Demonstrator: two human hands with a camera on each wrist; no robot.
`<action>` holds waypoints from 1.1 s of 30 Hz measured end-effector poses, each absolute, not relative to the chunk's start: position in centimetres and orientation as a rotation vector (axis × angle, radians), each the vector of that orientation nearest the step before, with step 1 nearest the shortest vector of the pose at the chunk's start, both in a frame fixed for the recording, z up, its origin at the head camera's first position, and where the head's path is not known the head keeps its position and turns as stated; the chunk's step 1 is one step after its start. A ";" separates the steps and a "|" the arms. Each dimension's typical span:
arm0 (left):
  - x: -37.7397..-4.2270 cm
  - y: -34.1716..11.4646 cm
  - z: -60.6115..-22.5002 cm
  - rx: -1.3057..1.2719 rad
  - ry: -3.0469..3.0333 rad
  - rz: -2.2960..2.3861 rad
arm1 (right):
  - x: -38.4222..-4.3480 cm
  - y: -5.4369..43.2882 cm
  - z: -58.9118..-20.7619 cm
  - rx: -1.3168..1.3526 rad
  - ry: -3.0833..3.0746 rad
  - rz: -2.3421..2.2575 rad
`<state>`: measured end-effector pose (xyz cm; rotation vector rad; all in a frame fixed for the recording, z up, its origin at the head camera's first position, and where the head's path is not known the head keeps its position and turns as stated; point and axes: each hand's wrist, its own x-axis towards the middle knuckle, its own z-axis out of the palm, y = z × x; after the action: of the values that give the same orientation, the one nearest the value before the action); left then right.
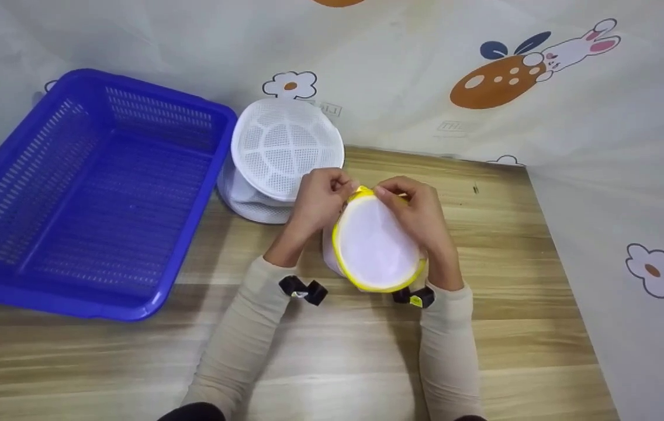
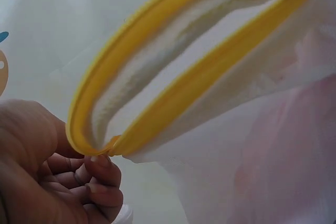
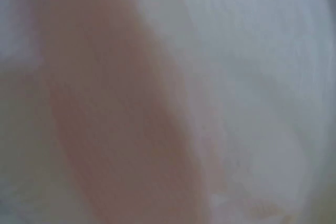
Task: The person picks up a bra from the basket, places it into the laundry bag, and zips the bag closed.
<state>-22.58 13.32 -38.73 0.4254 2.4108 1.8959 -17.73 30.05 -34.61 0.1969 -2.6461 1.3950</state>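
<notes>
A white mesh bag with a yellow-trimmed round mouth faces up toward the head camera, between both hands. At the far side of its rim, my left hand pinches the yellow trim between thumb and fingers; the left wrist view has this grip close up, with the other fingers curled. My right hand pinches the same trim a little to the right, thumb lying over the edge. In the right wrist view the white cloth is blurred, with a skin-toned shape across it.
A large blue plastic basket stands on the left of the wooden table. Between it and the bag sits a round white mesh item, on top of another white mesh piece. A printed cloth hangs behind.
</notes>
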 end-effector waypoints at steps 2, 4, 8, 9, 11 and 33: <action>-22.6 13.3 -38.8 0.428 2.404 1.910 | -17.7 29.9 -34.6 0.192 -2.648 1.396; -22.6 13.3 -38.8 0.436 2.392 1.917 | -17.6 29.8 -34.5 0.197 -2.649 1.389; -22.6 13.3 -38.9 0.460 2.361 1.929 | -17.6 29.8 -34.6 0.187 -2.635 1.374; -22.5 13.3 -38.9 0.469 2.356 1.930 | -17.6 29.9 -34.6 0.181 -2.628 1.373; -22.5 13.2 -38.9 0.480 2.341 1.932 | -17.7 30.0 -34.7 0.167 -2.611 1.382; -22.2 13.3 -38.5 0.445 2.411 1.817 | -17.5 30.1 -34.5 0.117 -2.617 1.365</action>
<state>-22.18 13.34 -38.46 0.4447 2.4113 1.8173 -17.53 30.06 -34.47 0.1167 -2.6175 1.3653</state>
